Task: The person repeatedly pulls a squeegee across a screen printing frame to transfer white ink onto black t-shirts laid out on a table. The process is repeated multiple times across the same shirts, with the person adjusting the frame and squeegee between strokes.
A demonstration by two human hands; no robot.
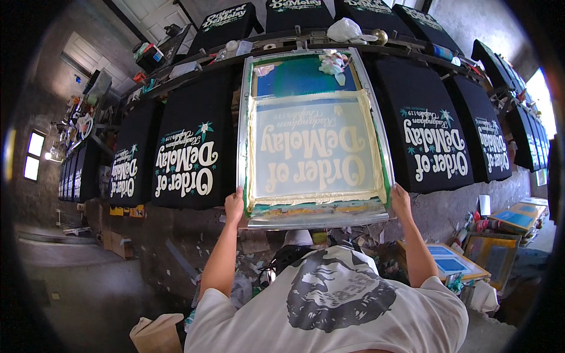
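A screen-printing screen [315, 206] with a metal frame, pale mesh showing lettering, cream tape borders and blue upper panel lies over a platen in the middle of the row. My left hand [234, 201] grips its near left corner, and my right hand [400, 200] grips the near right corner, fingers wrapped round the frame's sides. Crumpled pale scraps [332, 65] sit on the screen's far end. Black shirts printed white and teal stretch on platens either side, the closest being a left one [182, 123] and a right one [421, 94].
More shirt-covered platens [297, 15] line the far side behind a metal rail holding a white bag [347, 30] and tubs. Spare screens [447, 259] lean low at right among floor scraps [182, 253]. A brown paper bag [154, 335] stands at lower left. A cluttered bench [88, 117] is at far left.
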